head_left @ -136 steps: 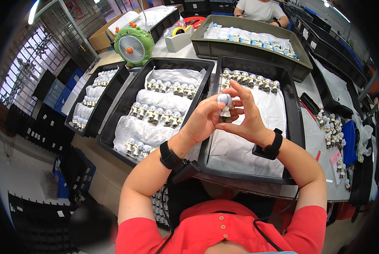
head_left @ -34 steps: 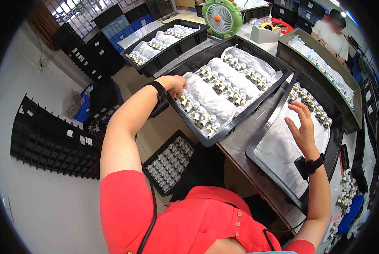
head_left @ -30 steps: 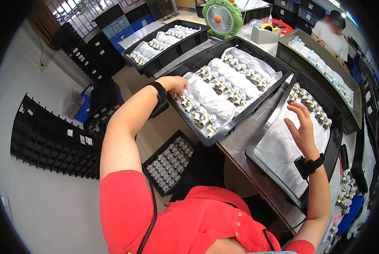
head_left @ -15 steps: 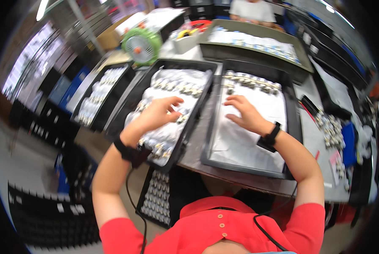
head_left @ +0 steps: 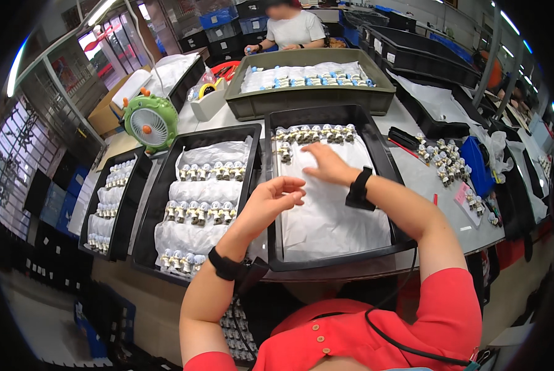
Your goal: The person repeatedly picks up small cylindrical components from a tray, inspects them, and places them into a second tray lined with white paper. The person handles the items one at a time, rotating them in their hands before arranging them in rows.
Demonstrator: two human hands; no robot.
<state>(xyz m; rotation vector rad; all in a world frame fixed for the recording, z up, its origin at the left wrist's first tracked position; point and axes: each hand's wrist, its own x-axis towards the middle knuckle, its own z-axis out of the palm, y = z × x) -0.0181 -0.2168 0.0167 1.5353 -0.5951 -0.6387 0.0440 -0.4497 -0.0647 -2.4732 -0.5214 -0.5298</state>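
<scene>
Small white-and-gold figurines (head_left: 317,133) stand in a row along the far end of the black tray (head_left: 332,264) in front of me, on a white paper sheet (head_left: 335,222). A single figurine (head_left: 285,152) starts a second row at the left. My right hand (head_left: 327,166) hovers over the sheet just right of that figurine, thumb and fingers apart, with nothing visible in it. Over the tray's left edge, my left hand (head_left: 272,203) is loosely curled with its fingers apart; it appears to hold nothing. Both wrists wear black bands.
On the left, a second black tray (head_left: 142,244) holds several figurine rows on paper; a narrower tray (head_left: 85,226) sits beyond. A green fan (head_left: 150,127) and an olive bin (head_left: 311,102) stand behind. Loose figurines (head_left: 442,159) lie at right. A person (head_left: 294,29) works across the table.
My left hand has moved right, from over the left figurine tray to the left edge of the tray before me. My right hand stays over that tray. The whole view has shifted.
</scene>
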